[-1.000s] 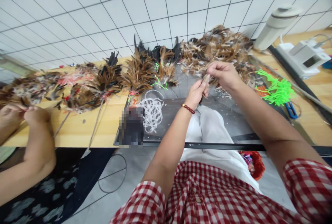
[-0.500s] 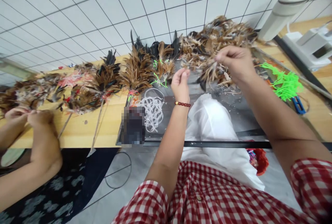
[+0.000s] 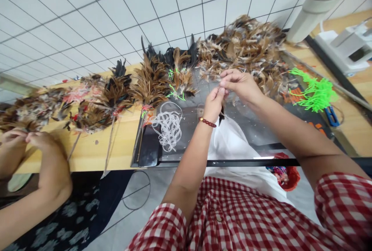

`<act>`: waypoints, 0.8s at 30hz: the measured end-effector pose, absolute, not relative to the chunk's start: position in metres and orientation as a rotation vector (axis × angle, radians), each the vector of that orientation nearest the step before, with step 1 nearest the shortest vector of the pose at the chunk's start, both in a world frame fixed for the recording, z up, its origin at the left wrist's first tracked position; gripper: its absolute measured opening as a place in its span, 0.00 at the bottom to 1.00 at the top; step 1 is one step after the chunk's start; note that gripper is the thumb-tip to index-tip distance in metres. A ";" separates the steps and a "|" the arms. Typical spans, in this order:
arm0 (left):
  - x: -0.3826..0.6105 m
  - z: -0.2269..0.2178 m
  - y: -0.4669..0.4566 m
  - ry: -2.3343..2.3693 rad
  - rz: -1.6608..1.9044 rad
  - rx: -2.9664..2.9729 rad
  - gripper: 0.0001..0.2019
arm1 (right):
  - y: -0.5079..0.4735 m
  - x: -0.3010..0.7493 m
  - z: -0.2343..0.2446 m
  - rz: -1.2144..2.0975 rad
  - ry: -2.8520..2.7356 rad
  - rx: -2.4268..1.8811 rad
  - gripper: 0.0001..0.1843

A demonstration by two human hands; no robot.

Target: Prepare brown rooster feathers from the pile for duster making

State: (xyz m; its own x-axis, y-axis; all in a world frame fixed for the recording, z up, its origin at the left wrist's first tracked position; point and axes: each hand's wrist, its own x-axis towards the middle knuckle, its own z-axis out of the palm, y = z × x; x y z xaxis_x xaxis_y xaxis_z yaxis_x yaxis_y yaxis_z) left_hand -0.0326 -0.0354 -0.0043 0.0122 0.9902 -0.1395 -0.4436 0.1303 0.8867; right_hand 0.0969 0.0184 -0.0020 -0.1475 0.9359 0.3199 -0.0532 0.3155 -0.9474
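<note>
Left hand (image 3: 213, 105) pinches dark feather (image 3: 222, 116); right hand (image 3: 241, 85) meets it, hold indeterminable; apparent feather arranging calls for steady alignment

Rough feathers (image 3: 241, 53) at one o'clock; smooth, matt bottle (image 3: 315, 16) at two; cloth shirt (image 3: 223, 204) at five; smooth wooden surface (image 3: 124, 134) at nine.

Craft workshop indicated: feathers (image 3: 244, 49) heaped at twelve o'clock along a shared bench (image 3: 87, 154); a co-worker (image 3: 52, 173) seen at nine.
</note>
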 end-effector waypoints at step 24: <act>-0.036 0.006 -0.030 1.094 1.316 0.595 0.16 | 0.027 0.136 0.025 0.669 -2.791 -1.610 0.05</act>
State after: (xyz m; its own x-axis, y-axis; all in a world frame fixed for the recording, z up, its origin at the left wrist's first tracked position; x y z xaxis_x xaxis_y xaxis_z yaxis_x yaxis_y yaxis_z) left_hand -0.0364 -0.0300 0.0056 -0.1049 0.9509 -0.2913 -0.4597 0.2133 0.8620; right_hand 0.1364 0.0266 0.0246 -0.5128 0.7949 -0.3243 0.8555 0.4418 -0.2700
